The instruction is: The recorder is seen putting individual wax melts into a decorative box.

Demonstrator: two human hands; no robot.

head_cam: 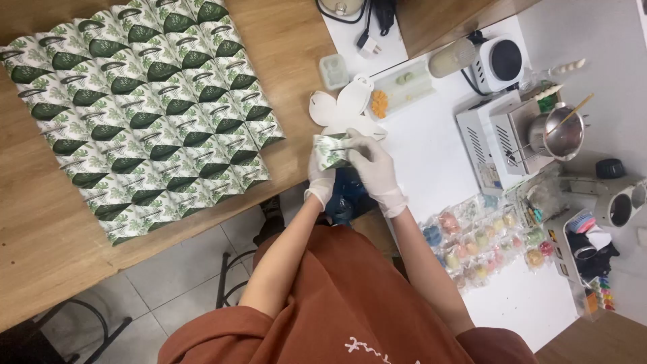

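Head view: both gloved hands meet over the near edge of the counter, at the seam between the wood top and the white sheet. Left hand (322, 176) has its fingers clenched round a small leaf-print box (331, 150), grasping it from below and on the left. Right hand (377, 172) has its fingers curled over the box's right end, fingertips pressing on the top flap, hardly open at all. The box is up off the counter, just beside a flat white cutout (344, 108) lying unfolded behind it.

Doing this fold well, my read: keep the left grip firm but not crushing, and let the right fingertips seat the flap square, since thin card creases easily.

Far-left part of the counter: a tight grid of finished boxes (145, 114) in the same print, well apart from the hands. Right side: small bagged sweets (482, 246) in rows on the white sheet, a steel pot (563, 131) with a stick in it near the far-right corner.
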